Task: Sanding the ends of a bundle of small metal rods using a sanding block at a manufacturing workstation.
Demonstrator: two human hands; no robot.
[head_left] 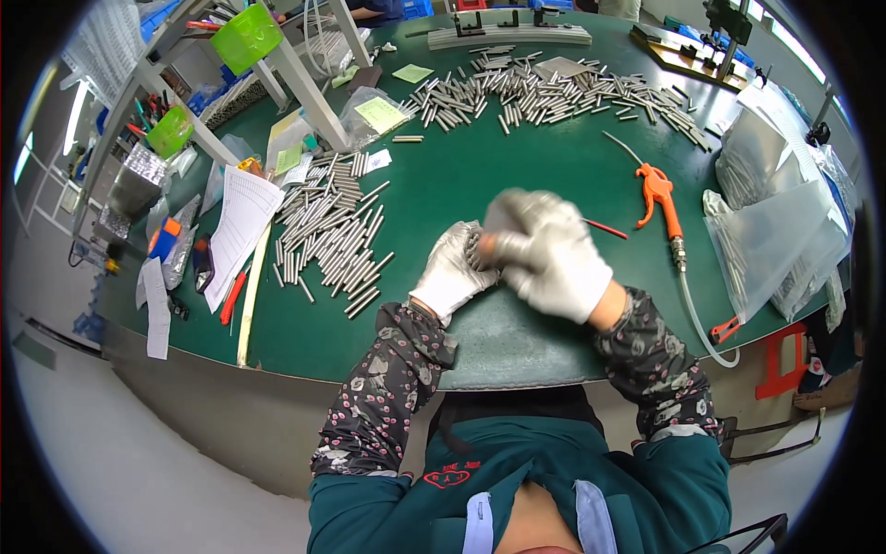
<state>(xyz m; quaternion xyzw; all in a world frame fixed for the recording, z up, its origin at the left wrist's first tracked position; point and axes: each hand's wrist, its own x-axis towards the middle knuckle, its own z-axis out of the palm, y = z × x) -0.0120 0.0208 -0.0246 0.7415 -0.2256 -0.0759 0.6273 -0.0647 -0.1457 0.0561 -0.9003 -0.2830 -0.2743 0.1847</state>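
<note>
My left hand [448, 279], in a white glove with bare fingertips, is closed around a small bundle of metal pins [474, 249] near the table's front edge. Close against it on the right is my right hand [558, 263], also gloved. Motion smears its fingers, and whether they hold a pin cannot be made out. Left of my hands lies a loose heap of steel pins [332, 231]. A second, wider spread of steel pins [544, 97] stretches along the far side of the green table [489, 175].
An orange air gun [658, 198] with a hose lies at right, beside bulging plastic bags [771, 231]. A red stick [606, 229] is behind my right hand. At left are a printed sheet [242, 231], a red cutter [233, 297] and a shelf frame [314, 97]. A metal rail [508, 37] stands far back.
</note>
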